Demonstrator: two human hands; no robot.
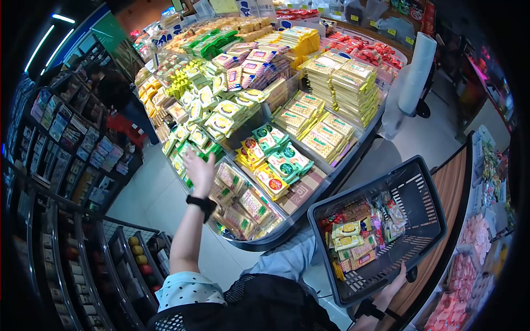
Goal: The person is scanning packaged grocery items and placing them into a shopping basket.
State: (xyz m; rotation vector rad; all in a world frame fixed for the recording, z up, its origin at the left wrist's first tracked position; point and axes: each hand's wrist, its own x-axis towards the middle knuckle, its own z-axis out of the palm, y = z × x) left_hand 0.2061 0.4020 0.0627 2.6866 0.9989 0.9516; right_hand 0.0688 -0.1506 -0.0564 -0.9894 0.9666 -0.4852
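My left hand reaches over the left edge of the snack display, fingers apart and nothing in it, above green and white packets. Just below it lie clear-wrapped snack packs in a corner compartment. At the lower right, my right hand is at the near rim of a dark shopping basket, its fingers wrapped at the edge. The basket holds several snack packets, among them yellow and white ones.
Stacked biscuit packs fill the display's far right, beside a roll of plastic bags. Shelving lines the left, where a person in dark clothes stands near a red basket. A wooden ledge runs along the right.
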